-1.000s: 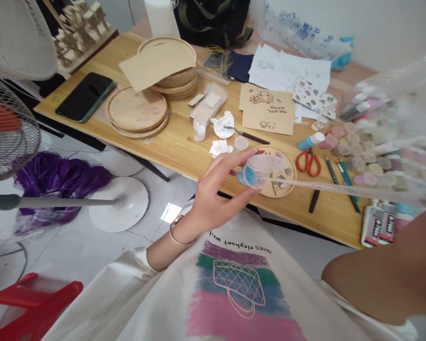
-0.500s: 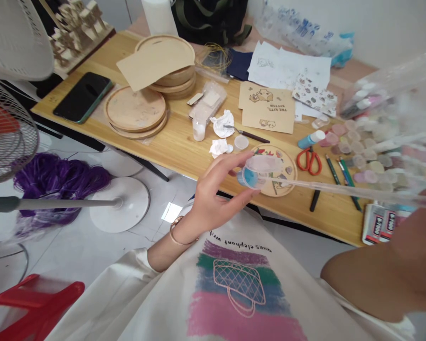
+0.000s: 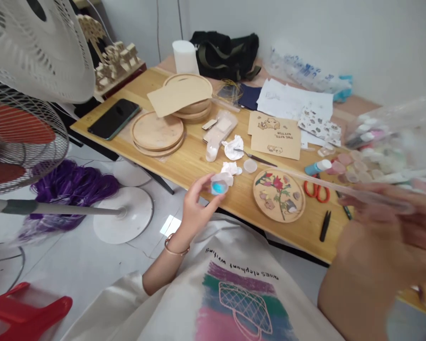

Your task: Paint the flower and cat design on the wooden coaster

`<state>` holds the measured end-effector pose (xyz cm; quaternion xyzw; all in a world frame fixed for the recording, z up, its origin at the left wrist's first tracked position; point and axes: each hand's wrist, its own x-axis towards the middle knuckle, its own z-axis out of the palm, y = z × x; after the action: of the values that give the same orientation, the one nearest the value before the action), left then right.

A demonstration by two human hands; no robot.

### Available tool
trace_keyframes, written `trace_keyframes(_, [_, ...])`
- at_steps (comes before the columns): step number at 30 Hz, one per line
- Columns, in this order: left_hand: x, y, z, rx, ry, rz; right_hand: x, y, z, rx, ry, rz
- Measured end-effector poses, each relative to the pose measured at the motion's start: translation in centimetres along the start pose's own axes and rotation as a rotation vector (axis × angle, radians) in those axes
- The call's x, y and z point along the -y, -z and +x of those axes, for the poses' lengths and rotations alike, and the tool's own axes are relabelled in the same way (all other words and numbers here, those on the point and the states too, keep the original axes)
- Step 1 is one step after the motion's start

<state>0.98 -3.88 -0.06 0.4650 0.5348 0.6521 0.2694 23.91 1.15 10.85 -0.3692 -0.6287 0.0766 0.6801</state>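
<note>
Small cup [image 3: 218, 188] with blue contents is pinched in the left grip [image 3: 198, 204], thumb and fingers narrow around it, held up near the edge of the surface [image 3: 199, 173]. Its translucent lid [image 3: 227, 178] stands raised, so the opening looks done. The right grip [image 3: 381, 234] appears closed around a long clear rod [image 3: 344, 188], though blur makes its exact hold uncertain. The rod reaches leftward from that grip, its far end apart from the cup, and the blue contents remain to be used or put away. Between the grips, a round wooden plate [image 3: 261, 208] already bears red flowers and leaves; whether its decoration is complete cannot be told. Farther left of the left grip, another wooden plate [image 3: 159, 130] looks undecorated.
</note>
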Motion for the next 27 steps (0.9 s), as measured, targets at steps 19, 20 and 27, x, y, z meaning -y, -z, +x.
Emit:
trace_keyframes(19, [1.9, 4.1, 0.2, -0.167, 0.119, -0.003, -2.8, -10.9, -3.3, 0.928, 0.17, -0.699])
trace_keyframes(20, [1.9, 4.2, 0.2, -0.163, 0.118, -0.006, -3.8, -10.0, -1.9, 0.963, 0.048, -0.811])
trace_keyframes(27, [1.1, 3.2, 0.3, -0.111, 0.08, -0.066, -11.7, -5.8, 3.0, 1.127, -0.148, -0.981])
